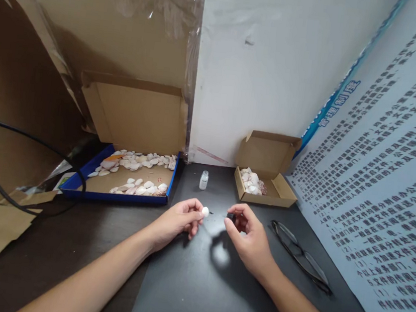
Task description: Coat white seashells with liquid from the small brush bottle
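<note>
A dark surface (184, 298) runs back to a cardboard panel (132, 32) and a white panel (262, 72), with a printed sheet (379, 170) along the right side. At the back left stands a blue-walled box (113, 197) with its lid raised and shells (147, 161) in 2 loose groups; at the back right, a smaller cardboard box (268, 201) holds more shells (251, 182). A small bottle (204, 180) stands upright between them, and eyeglasses (299, 252) lie beside the right forearm.

The left hand (182, 218) has its grip drawn into a pinch on a small white piece (205, 211), probably a shell, above the front middle of the surface. The right hand (249, 238) has its grip closed around a small black piece (231, 217), perhaps a cap, just across from it. The 2 pieces are apart.

The step in hand appears to be handling both pieces together, 1 per hand. Any next move probably calls for steady fingertips, since the white piece offers little to hold.
</note>
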`<state>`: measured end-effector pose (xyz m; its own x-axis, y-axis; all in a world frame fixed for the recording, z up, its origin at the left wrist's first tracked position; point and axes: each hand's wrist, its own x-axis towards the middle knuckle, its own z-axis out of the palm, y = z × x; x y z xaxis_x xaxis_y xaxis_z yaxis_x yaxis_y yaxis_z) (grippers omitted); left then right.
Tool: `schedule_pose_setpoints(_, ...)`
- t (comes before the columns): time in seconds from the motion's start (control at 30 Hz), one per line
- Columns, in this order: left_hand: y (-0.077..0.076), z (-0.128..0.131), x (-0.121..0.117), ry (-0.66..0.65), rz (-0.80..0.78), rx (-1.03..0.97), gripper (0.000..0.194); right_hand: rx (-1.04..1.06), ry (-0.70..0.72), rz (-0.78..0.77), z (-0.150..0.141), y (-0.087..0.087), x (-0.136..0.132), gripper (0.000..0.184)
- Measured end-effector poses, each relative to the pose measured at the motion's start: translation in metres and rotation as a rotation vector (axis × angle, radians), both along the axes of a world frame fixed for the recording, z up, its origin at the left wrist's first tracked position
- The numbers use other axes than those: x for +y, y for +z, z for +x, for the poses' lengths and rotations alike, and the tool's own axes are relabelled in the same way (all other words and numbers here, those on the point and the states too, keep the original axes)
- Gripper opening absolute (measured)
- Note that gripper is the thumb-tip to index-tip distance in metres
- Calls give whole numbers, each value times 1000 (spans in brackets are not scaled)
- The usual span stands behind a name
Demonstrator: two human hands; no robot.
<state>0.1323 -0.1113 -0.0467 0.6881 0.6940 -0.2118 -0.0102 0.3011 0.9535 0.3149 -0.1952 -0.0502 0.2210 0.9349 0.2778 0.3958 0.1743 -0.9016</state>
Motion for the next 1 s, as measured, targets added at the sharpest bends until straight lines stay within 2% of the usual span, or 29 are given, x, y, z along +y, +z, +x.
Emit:
schedule_pose_setpoints(0.07, 0, 0, 0, 4, 4, -1, 28, 1, -14, 4, 0, 0, 0, 20)
schedule_pose_setpoints(0.23, -2, -1, 1, 8, 10, -11, 26, 57, 81, 27, 0, -2, -1, 20)
schedule_pose_setpoints(0.43, -5, -2, 1, 5, 8, -23, 25, -26, -22, 5, -1, -1, -1, 19)
schedule_pose_setpoints(0.6, -5, -2, 1, 4, 6, -24, 25, 20, 39, 38, -2, 1, 0, 18)
schedule_pose_setpoints(0.77, -5, -2, 2, 1, 2, -16, 24, -17, -12, 13, -3, 2, -1, 17)
schedule_pose_setpoints(0.9, -4, -2, 1, 5, 10, -7, 22, -7, 62, 52, -2, 1, -3, 17)
schedule_pose_setpoints(1.0, -3, -2, 0, 3, 9, -7, 22, -24, 62, 39, -2, -1, -3, 18)
